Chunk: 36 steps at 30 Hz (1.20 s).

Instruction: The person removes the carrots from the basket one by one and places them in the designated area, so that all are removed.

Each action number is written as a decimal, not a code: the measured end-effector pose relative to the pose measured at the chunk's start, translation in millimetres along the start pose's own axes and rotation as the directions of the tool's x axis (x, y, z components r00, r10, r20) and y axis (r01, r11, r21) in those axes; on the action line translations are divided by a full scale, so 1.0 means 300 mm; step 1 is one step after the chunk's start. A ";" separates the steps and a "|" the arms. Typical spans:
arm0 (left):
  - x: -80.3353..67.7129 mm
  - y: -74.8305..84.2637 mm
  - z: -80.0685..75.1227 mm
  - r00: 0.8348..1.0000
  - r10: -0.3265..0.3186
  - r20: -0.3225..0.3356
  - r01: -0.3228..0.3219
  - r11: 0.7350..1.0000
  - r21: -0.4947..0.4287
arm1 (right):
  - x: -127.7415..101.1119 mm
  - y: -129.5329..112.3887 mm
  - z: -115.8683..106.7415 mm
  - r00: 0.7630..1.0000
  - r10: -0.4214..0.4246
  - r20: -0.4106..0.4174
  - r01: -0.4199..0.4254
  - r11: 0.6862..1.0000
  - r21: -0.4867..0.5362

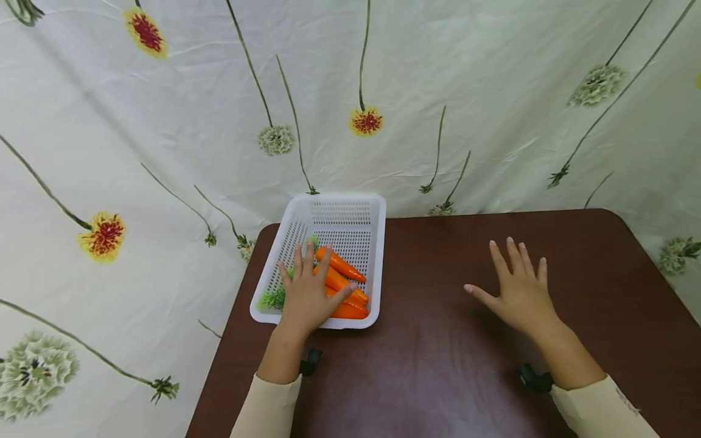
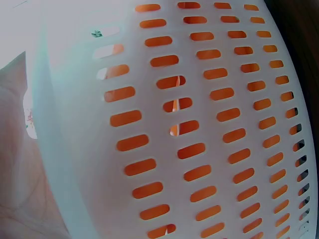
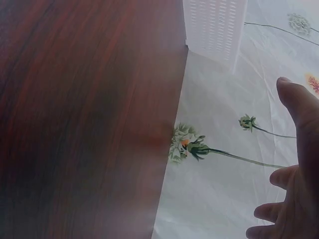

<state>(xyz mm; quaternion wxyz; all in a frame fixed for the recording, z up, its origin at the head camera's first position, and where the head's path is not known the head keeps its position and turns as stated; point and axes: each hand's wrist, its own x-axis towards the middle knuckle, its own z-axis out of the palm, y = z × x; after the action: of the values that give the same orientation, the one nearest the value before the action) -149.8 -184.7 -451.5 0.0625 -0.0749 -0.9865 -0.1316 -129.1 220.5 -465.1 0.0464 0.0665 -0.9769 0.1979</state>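
Observation:
A white perforated plastic basket stands at the table's back left and holds several orange carrots with green leafy tops. Over its near side my left hand hovers with fingers spread, hiding part of the carrots; whether it touches them I cannot tell. In the left wrist view the slotted basket wall fills most of the frame, orange showing through the slots, with part of the palm at the left. To the right, my right hand is held above the table, fingers spread, holding nothing.
The dark brown wooden table has a rounded corner at the back right. A pale flower-printed cloth hangs behind and to the left of it. The basket's back end reaches the table's far edge, against the cloth. Dark bands sit on both wrists.

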 end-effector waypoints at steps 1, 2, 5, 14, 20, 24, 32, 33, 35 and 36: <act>-0.001 0.000 0.000 1.000 0.002 -0.004 -0.002 1.000 0.001 | 0.001 -0.001 -0.001 1.000 0.000 0.001 0.000 1.000 0.002; -0.001 -0.001 0.000 1.000 0.004 -0.009 -0.004 1.000 0.000 | 0.002 -0.002 -0.001 1.000 -0.002 0.001 0.002 1.000 0.004; -0.001 -0.002 -0.003 0.999 0.014 -0.039 -0.015 1.000 -0.019 | 0.007 -0.005 -0.003 1.000 -0.008 0.004 0.008 1.000 0.014; -0.018 -0.021 -0.043 0.997 0.021 -0.077 -0.035 0.981 -0.190 | 0.018 -0.017 0.006 0.998 -0.064 -0.007 0.064 0.997 0.039; -0.047 -0.041 -0.082 0.995 -0.030 -0.098 -0.001 0.952 -0.305 | 0.020 -0.036 0.017 0.994 -0.110 -0.019 0.111 0.991 0.070; -0.061 -0.064 -0.099 0.983 -0.078 -0.164 0.021 0.947 -0.321 | 0.017 -0.051 0.021 0.992 -0.126 0.003 0.125 0.985 0.122; -0.079 -0.119 -0.110 0.947 -0.191 -0.257 0.096 0.936 -0.339 | 0.009 -0.082 0.027 0.987 -0.158 -0.031 0.161 0.962 0.223; -0.082 -0.125 -0.110 0.943 -0.204 -0.263 0.105 0.932 -0.346 | 0.009 -0.086 0.029 0.986 -0.163 -0.039 0.168 0.958 0.233; -0.085 -0.135 -0.110 0.934 -0.223 -0.279 0.113 0.926 -0.360 | 0.008 -0.092 0.031 0.983 -0.174 -0.056 0.182 0.951 0.250; -0.086 -0.139 -0.109 0.930 -0.231 -0.287 0.117 0.924 -0.364 | 0.007 -0.096 0.033 0.982 -0.179 -0.061 0.189 0.947 0.258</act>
<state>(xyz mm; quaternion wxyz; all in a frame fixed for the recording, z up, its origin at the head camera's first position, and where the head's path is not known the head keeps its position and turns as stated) -127.8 -236.7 -434.3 0.1977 0.0273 -0.9275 -0.3160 -127.5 190.2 -463.0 0.0736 0.1593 -0.9305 0.3214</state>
